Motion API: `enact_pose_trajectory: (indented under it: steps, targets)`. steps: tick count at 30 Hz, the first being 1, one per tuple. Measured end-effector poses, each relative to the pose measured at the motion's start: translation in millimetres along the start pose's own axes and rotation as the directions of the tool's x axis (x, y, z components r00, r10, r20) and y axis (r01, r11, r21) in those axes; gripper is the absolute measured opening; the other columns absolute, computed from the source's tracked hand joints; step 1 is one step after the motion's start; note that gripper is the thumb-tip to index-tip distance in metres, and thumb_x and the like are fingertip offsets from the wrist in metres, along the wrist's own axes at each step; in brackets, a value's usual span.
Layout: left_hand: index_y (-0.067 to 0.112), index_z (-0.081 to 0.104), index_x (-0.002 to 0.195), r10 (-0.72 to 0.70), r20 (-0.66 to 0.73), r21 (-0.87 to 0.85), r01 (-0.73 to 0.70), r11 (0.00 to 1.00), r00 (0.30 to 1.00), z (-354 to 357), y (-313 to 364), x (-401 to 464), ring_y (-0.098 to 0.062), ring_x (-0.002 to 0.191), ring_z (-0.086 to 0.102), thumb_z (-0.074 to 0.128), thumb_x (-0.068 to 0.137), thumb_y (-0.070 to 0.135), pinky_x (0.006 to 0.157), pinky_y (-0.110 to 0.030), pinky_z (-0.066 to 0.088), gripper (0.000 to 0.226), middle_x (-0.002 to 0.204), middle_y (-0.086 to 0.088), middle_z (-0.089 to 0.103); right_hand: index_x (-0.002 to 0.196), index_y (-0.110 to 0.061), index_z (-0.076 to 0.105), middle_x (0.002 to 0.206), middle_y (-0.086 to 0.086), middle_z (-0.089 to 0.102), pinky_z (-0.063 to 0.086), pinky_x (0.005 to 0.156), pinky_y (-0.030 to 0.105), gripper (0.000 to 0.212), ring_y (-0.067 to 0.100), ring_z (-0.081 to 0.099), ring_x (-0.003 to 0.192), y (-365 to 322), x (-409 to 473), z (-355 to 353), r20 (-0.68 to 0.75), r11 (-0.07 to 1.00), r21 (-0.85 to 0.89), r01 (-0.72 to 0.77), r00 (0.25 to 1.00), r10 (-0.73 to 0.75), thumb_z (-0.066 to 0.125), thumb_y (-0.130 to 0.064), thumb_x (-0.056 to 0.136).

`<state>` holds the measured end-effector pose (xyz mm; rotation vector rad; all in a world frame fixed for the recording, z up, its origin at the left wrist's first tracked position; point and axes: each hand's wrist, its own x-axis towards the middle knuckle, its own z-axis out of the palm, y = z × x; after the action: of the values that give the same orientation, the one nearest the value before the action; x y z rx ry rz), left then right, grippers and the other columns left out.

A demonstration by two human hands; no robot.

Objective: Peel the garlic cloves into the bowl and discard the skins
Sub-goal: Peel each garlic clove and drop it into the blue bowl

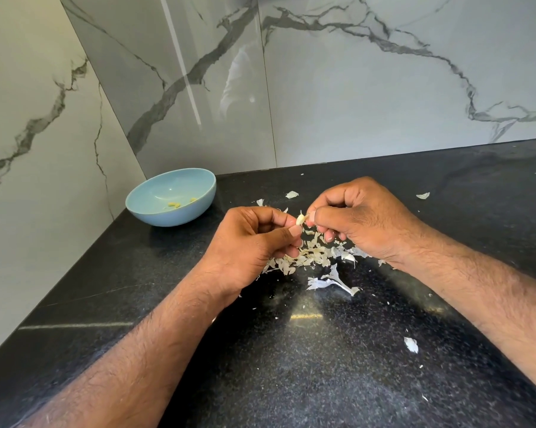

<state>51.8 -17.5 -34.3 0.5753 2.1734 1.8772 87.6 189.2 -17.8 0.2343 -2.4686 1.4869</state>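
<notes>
Pale garlic clove [300, 219] pinched in left hand [254, 242] fingertips; right hand [357, 217] nips skin at tip (mid-peel). Next: strip skin, drop clove into bowl [171, 196] beyond-left of grip.

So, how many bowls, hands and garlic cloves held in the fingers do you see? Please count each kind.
Blue bowl: 1
Hands: 2, left hand and right hand
Held garlic clove: 1
Total: 4
</notes>
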Motion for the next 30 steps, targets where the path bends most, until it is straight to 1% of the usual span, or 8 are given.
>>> enact_pose_trajectory:
  steps: [3,6,10,12,14,19,24,30]
  targets:
    - [0.002,0.079,0.096,0.015,-0.031,0.026,-0.014,1.0,0.999,-0.6,2.1,-1.0,-0.025,0.075,0.074,0.077,0.095,0.007,0.084,-0.042,0.061,0.005,0.086,-0.019,0.078,0.069,-0.025,0.078,0.06,-0.005,0.07,0.053,0.06,0.027,0.016,0.006,0.061,0.054,2.3,-0.5,0.1,-0.048,0.99,-0.139,-0.031,0.999,0.025,0.078,-0.022,0.085]
    - [0.002,0.08,0.092,0.026,-0.068,0.064,-0.022,0.998,0.997,-1.0,4.6,-1.6,-0.024,0.071,0.072,0.078,0.094,0.007,0.082,-0.043,0.062,0.006,0.08,-0.017,0.077,0.065,-0.025,0.074,0.061,-0.017,0.069,0.053,0.056,0.02,0.019,-0.001,0.06,0.052,1.6,-2.4,2.8,-0.053,0.931,-0.363,-0.022,0.999,0.003,0.086,-0.015,0.076]
    - [0.0,0.079,0.081,0.036,-0.123,0.095,-0.025,0.995,0.992,-2.8,6.3,-1.5,-0.022,0.066,0.068,0.076,0.091,0.0,0.072,-0.035,0.061,0.011,0.074,-0.014,0.075,0.081,-0.033,0.073,0.087,-0.014,0.067,0.048,0.056,0.014,0.034,-0.001,0.063,0.063,1.6,-3.5,2.6,0.03,0.877,-0.479,0.028,0.999,-0.015,0.082,-0.001,0.078]
    - [-0.002,0.078,0.077,0.043,-0.149,0.108,-0.027,0.994,0.988,-3.3,7.5,-1.9,-0.021,0.066,0.066,0.074,0.089,-0.002,0.069,-0.033,0.06,0.012,0.072,-0.013,0.073,0.097,-0.033,0.076,0.099,-0.014,0.065,0.047,0.058,0.014,0.028,0.002,0.067,0.072,0.3,-5.7,1.0,0.059,0.902,-0.417,0.108,0.994,-0.091,0.081,-0.008,0.085]
    - [0.0,0.078,0.074,0.046,-0.168,0.128,-0.024,0.992,0.985,-3.3,8.6,-2.0,-0.021,0.065,0.065,0.073,0.087,-0.002,0.068,-0.034,0.06,0.014,0.07,-0.015,0.073,0.106,-0.03,0.078,0.096,-0.013,0.069,0.048,0.061,0.013,0.02,0.004,0.068,0.078,-2.7,-7.7,1.1,0.018,0.933,-0.302,0.196,0.98,-0.2,0.08,-0.02,0.089]
    - [0.006,0.078,0.071,0.058,-0.157,0.172,-0.031,0.985,0.986,-1.1,11.2,-4.3,-0.022,0.066,0.067,0.073,0.087,0.001,0.074,-0.041,0.062,0.017,0.069,-0.014,0.073,0.103,-0.024,0.082,0.084,-0.014,0.075,0.057,0.067,0.019,0.012,0.008,0.072,0.079,-5.8,-9.1,8.0,-0.033,0.933,-0.207,0.294,0.951,-0.307,0.08,-0.025,0.091]
    - [0.001,0.077,0.073,0.097,-0.158,0.127,-0.078,0.989,0.983,0.5,11.3,-5.1,-0.024,0.067,0.066,0.072,0.086,-0.003,0.073,-0.04,0.062,0.014,0.071,-0.017,0.072,0.097,-0.025,0.081,0.079,-0.013,0.076,0.062,0.066,0.031,0.005,0.007,0.072,0.071,1.6,-7.2,9.2,-0.052,0.953,-0.201,0.226,0.969,-0.241,0.077,-0.023,0.095]
    - [-0.001,0.077,0.076,0.103,-0.125,0.111,-0.089,0.99,0.987,2.1,9.1,-4.6,-0.026,0.071,0.068,0.071,0.088,-0.004,0.077,-0.042,0.063,0.013,0.076,-0.021,0.073,0.106,-0.011,0.079,0.091,0.006,0.079,0.062,0.073,0.031,0.021,0.019,0.074,0.08,6.4,-3.1,14.4,0.045,0.985,0.168,0.03,0.998,-0.038,0.065,0.003,0.099]
